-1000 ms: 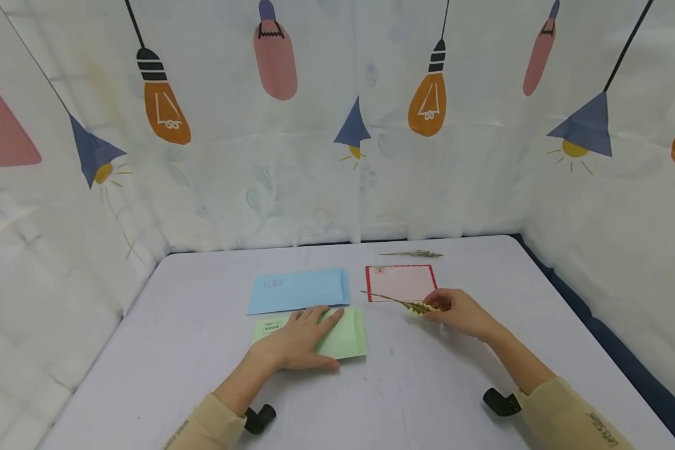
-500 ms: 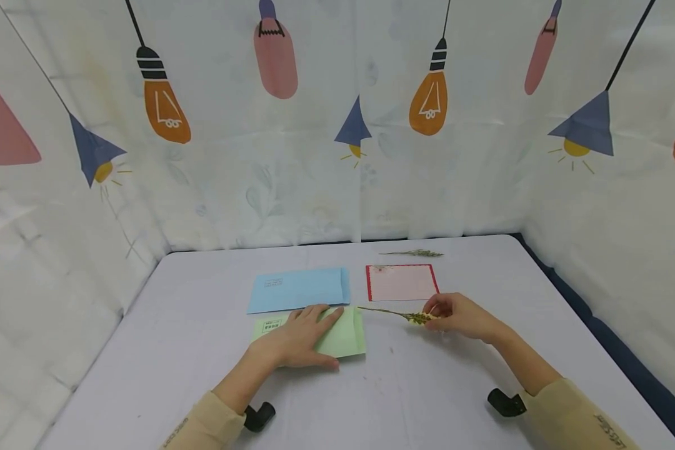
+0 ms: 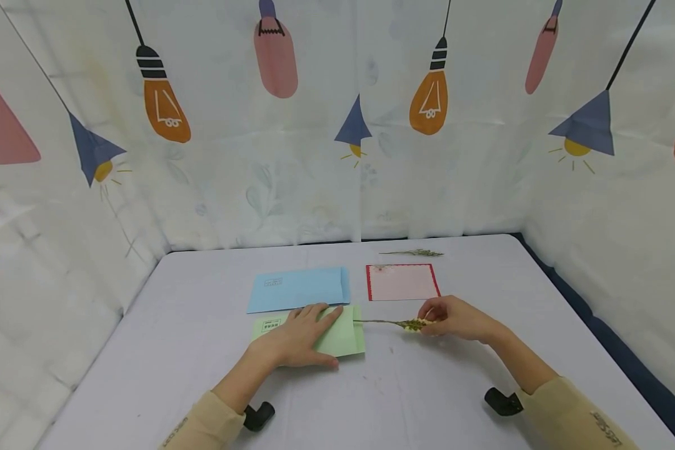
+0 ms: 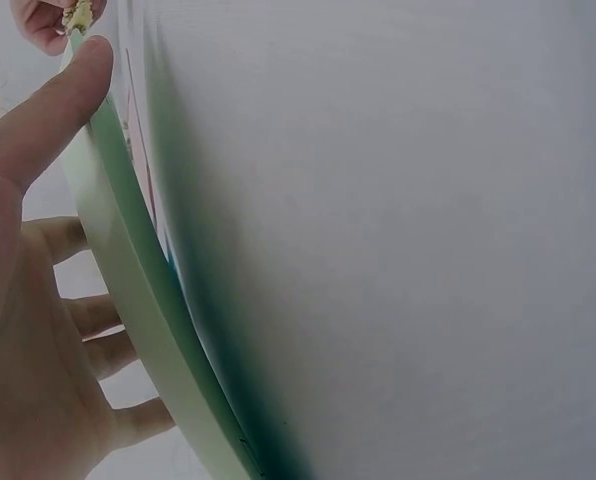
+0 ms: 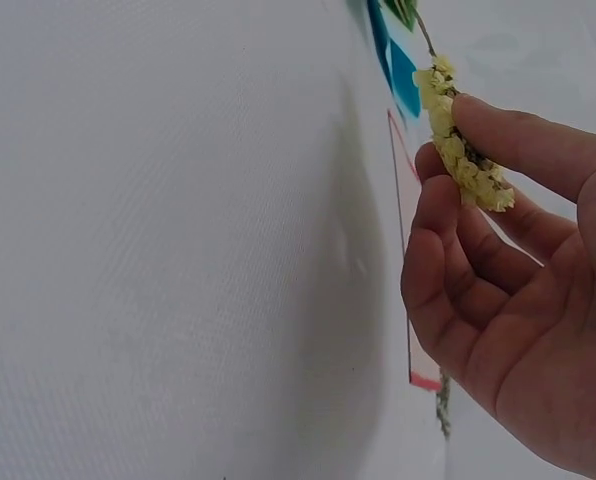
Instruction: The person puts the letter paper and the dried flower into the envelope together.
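My left hand lies with spread fingers on a light green envelope, covering its middle. In the left wrist view, the envelope shows edge-on, with my thumb across its near edge. My right hand pinches a dried flower sprig by its pale yellow blossoms. The sprig's thin stem points left, and its tip meets the envelope's flap end; whether the tip is inside or on top I cannot tell. In the right wrist view, thumb and index finger grip the blossoms.
Behind the green envelope lies a blue envelope. A pink card with a red border is to its right. Another dried sprig lies near the back edge of the white table. A printed curtain surrounds the table.
My right hand has moved toward me and slightly left, bringing the sprig off the card's front edge and its stem to the green envelope's right end. The left hand stays put.
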A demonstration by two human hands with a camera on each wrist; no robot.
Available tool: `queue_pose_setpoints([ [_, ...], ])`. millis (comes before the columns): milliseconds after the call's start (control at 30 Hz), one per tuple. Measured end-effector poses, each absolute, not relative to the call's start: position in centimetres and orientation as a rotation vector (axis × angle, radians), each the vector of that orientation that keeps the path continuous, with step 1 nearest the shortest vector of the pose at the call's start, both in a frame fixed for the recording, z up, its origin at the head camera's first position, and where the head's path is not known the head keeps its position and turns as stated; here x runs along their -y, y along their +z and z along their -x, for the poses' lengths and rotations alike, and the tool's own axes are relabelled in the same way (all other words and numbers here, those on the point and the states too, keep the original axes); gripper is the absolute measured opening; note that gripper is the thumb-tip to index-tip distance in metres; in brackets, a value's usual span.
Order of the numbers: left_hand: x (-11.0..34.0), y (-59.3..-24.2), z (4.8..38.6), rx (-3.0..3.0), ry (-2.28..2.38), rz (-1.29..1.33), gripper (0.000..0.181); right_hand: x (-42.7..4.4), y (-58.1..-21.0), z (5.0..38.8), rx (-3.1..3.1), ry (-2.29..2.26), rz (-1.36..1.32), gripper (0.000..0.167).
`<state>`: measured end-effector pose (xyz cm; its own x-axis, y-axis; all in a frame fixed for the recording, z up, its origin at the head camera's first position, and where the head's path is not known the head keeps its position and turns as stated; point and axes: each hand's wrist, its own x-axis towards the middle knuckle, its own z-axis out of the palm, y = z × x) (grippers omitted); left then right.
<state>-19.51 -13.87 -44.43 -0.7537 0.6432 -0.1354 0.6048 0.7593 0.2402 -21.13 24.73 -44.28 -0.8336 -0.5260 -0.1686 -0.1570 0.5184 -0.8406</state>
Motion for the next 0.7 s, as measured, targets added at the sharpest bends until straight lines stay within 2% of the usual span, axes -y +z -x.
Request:
queue_pose_setpoints([
  [700, 13.7, -44.3, 19.6, -2.760, 0.268, -1.024, 0.104, -22.6, -44.3, 21.5, -2.313, -1.273, 0.609, 0.023],
])
